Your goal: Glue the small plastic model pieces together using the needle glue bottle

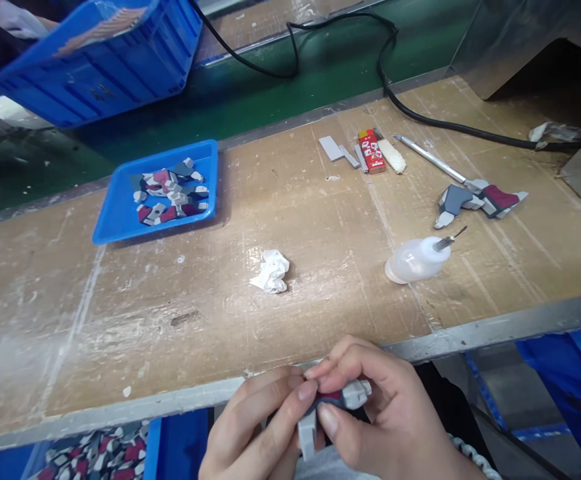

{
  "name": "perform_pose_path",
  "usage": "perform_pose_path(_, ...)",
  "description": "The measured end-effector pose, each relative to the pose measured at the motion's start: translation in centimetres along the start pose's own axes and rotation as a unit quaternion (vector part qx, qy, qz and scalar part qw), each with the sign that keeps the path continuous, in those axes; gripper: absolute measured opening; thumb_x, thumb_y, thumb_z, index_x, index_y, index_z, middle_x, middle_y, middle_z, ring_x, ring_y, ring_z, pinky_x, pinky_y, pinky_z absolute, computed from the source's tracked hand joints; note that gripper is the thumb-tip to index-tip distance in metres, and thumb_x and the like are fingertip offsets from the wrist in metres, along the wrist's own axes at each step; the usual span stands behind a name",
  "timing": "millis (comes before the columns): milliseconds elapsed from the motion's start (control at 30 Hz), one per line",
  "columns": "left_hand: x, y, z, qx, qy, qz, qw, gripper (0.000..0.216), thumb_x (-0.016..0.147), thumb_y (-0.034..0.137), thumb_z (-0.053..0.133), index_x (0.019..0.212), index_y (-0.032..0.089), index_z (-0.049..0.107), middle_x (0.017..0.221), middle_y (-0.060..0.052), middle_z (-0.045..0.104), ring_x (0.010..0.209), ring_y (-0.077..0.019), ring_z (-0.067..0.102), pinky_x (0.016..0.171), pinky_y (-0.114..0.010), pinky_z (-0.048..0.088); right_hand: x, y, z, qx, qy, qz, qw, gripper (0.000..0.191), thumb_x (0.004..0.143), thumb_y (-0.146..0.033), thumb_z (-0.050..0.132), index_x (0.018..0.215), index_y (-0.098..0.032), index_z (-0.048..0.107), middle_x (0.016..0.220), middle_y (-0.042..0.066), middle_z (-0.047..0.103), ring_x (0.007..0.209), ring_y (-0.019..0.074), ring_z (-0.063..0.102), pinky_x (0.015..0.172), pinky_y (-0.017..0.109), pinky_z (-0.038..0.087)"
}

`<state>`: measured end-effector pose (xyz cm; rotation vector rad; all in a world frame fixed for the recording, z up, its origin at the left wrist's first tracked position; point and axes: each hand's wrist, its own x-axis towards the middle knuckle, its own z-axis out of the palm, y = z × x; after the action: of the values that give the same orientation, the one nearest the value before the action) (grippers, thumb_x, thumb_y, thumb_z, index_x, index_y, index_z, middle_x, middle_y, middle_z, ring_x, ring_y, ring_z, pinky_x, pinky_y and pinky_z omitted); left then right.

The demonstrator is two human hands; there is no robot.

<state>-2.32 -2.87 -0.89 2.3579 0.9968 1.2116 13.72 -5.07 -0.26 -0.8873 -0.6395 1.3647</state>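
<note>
Two hands meet at the near edge of the bench (170,313), both closed on one small plastic piece (355,393) of grey and dark red. The left hand (255,433) pinches it from the side with fingertips. The right hand (395,420) covers its top, with the thumb pressed against the grey part. Each grip is clamped on the piece, which sits just past the bench edge, resting on nothing.

That looks like the main risk. The piece is small and held only by fingertips, so a slip or too hard a squeeze could pop it loose. It would then drop below the bench rather than onto it. Fingers hide much of the piece, so I cannot tell how its parts sit together.

Farther out lie a crumpled tissue (271,271), a squeeze bottle (417,260) on its side with its metal tip to the right, a craft knife (430,159) and a red lighter (371,152). Lying flat, the bottle could seep from its tip onto the bench. The knife is well apart from both hands.

A blue tray (115,217) at the left holds more grey and red pieces. Two similar pieces (480,200) lie at the knife's near end. A bin (95,457) under the bench holds many more.
</note>
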Motion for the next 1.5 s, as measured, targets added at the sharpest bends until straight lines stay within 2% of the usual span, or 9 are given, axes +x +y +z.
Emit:
perform_pose_path(167, 0.6, 1.0, 0.5, 0.017, 0.022, -0.026, 0.999, 0.042, 0.094, 0.009, 0.062, 0.131, 0.027, 0.066, 0.104, -0.006, 0.071, 0.091, -0.0193, 0.072, 0.076, -0.029, 0.063, 0.1, 0.5, -0.2, -0.025, -0.004, -0.054, 0.998, 0.029, 0.068, 0.002, 0.068, 0.083, -0.023, 0.071, 0.084, -0.003, 0.071, 0.075, 0.0092, 0.070, 0.067, 0.015, 0.058)
perform_pose_path(433, 1.3, 1.8, 0.7, 0.001, 0.024, -0.051, 0.998, 0.041, 0.094, 0.008, 0.063, 0.130, 0.028, 0.067, 0.103, -0.005, 0.069, 0.091, -0.0178, 0.070, 0.077, -0.026, 0.059, 0.3, 0.2, -0.3, -0.069, -0.003, -0.066, 0.995, 0.023, 0.070, -0.003, 0.071, 0.082, -0.023, 0.072, 0.082, -0.002, 0.071, 0.072, 0.0084, 0.068, 0.067, 0.014, 0.056)
perform_pose_path(633, 1.5, 2.1, 0.9, -0.069, 0.061, -0.160, 0.983, 0.029, 0.097, 0.027, 0.064, 0.125, 0.026, 0.070, 0.101, -0.004, 0.066, 0.088, -0.0142, 0.065, 0.073, -0.022, 0.055, -0.4, 0.3, -0.8, -0.034, -0.055, -0.039, 0.997, 0.037, 0.081, -0.015, 0.075, 0.114, -0.033, 0.072, 0.111, 0.003, 0.071, 0.101, 0.0170, 0.071, 0.084, 0.026, 0.062)
perform_pose_path(767, 1.6, 1.9, 0.8, -0.114, 0.066, -0.209, 0.969, 0.028, 0.095, 0.035, 0.066, 0.122, 0.028, 0.072, 0.098, -0.002, 0.067, 0.086, -0.0126, 0.066, 0.071, -0.019, 0.056, -0.1, 0.0, -1.1, -0.114, -0.069, -0.120, 0.984, 0.035, 0.086, -0.016, 0.075, 0.118, -0.029, 0.069, 0.109, 0.005, 0.072, 0.100, 0.0172, 0.073, 0.083, 0.024, 0.063)
perform_pose_path(933, 1.6, 2.1, 1.0, -0.121, 0.104, -0.233, 0.959, 0.030, 0.091, 0.030, 0.073, 0.121, 0.032, 0.072, 0.100, 0.001, 0.075, 0.086, -0.0129, 0.070, 0.078, -0.021, 0.059, 0.7, -0.7, -1.0, -0.244, -0.057, -0.252, 0.935, 0.019, 0.092, -0.017, 0.068, 0.110, -0.014, 0.069, 0.098, 0.011, 0.075, 0.093, 0.0159, 0.075, 0.085, 0.019, 0.062)
perform_pose_path(1033, 1.2, 2.2, 1.1, -0.094, 0.137, -0.215, 0.962, 0.029, 0.089, 0.019, 0.074, 0.116, 0.028, 0.074, 0.102, 0.001, 0.076, 0.088, -0.0142, 0.071, 0.080, -0.023, 0.059, 0.5, -0.6, -1.0, -0.294, -0.046, -0.282, 0.912, 0.016, 0.093, -0.017, 0.067, 0.108, -0.012, 0.068, 0.099, 0.011, 0.075, 0.094, 0.0158, 0.076, 0.087, 0.018, 0.061)
perform_pose_path(1167, 0.8, 2.1, 0.9, -0.068, 0.138, -0.176, 0.972, 0.026, 0.089, 0.014, 0.072, 0.113, 0.021, 0.075, 0.101, -0.002, 0.075, 0.090, -0.0158, 0.071, 0.077, -0.024, 0.059, 0.1, -0.3, -1.0, -0.333, -0.040, -0.314, 0.888, 0.015, 0.094, -0.019, 0.066, 0.108, -0.012, 0.067, 0.098, 0.012, 0.077, 0.094, 0.0167, 0.076, 0.086, 0.019, 0.062)
perform_pose_path(1300, 1.0, 2.1, 0.4, -0.056, 0.132, -0.166, 0.976, 0.024, 0.090, 0.010, 0.069, 0.110, 0.021, 0.076, 0.098, -0.002, 0.077, 0.087, -0.0155, 0.071, 0.077, -0.026, 0.060, 0.2, 0.1, -0.6, -0.347, -0.042, -0.320, 0.880, 0.018, 0.094, -0.024, 0.068, 0.109, -0.014, 0.068, 0.098, 0.011, 0.079, 0.092, 0.0163, 0.077, 0.086, 0.017, 0.062)
perform_pose_path(1500, 1.0, 2.5, 0.5, -0.052, 0.144, -0.179, 0.972, 0.031, 0.084, 0.001, 0.069, 0.107, 0.020, 0.076, 0.097, 0.000, 0.077, 0.083, -0.0127, 0.071, 0.075, -0.022, 0.059, -0.8, 1.5, -0.4, -0.352, 0.011, -0.301, 0.886, 0.024, 0.098, -0.033, 0.062, 0.116, -0.020, 0.069, 0.099, 0.005, 0.078, 0.092, 0.0121, 0.076, 0.087, 0.012, 0.059)
